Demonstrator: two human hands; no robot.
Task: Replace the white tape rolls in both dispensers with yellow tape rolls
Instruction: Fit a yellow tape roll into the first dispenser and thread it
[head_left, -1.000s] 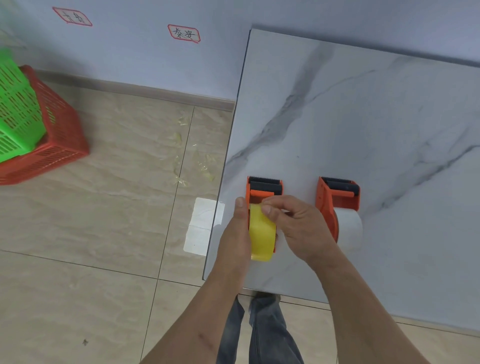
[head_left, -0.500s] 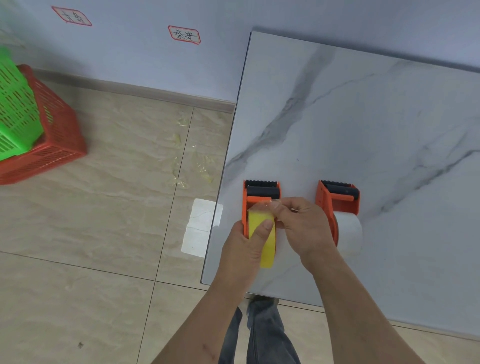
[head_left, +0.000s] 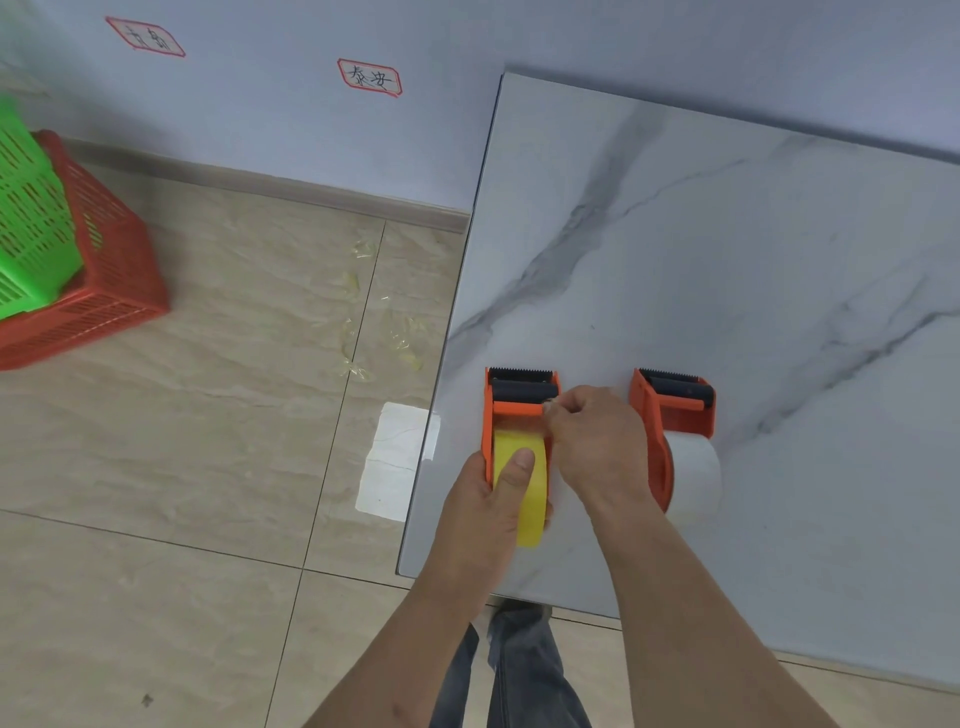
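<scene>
Yellow tape roll (head_left: 521, 486) already sits in the left dispenser (head_left: 519, 405), which stands near the left edge of the marble table (head_left: 727, 234), close to its near corner. The left hand (head_left: 485, 512) wraps the roll and the dispenser's side from behind, thumb pressed flat on the yellow face, fingers closed around it. The right hand (head_left: 597, 441) is at the front of the same dispenser with its fingertips pinched together just by the orange bar below the black roller; it seems to hold the loose end of the tape, though the end itself is too small to make out.

So the step in hand looks like threading the new tape on the first dispenser, with the swap there nearly finished. The next move likely calls for drawing that end forward over the roller to the toothed cutter while the left hand keeps the roll from spinning freely.

Just to the right, the right dispenser (head_left: 672, 410) carries a white tape roll (head_left: 693, 475), so half the job remains. No spare yellow roll shows on the table.

Room is tight on one side: the left dispenser stands close to the table's edge, with tiled floor (head_left: 182, 467) below, so a push leftward could tip it off. Ahead and to the right the tabletop is bare, giving plenty of space to slide either dispenser. The right wrist lies very near the white roll.
</scene>
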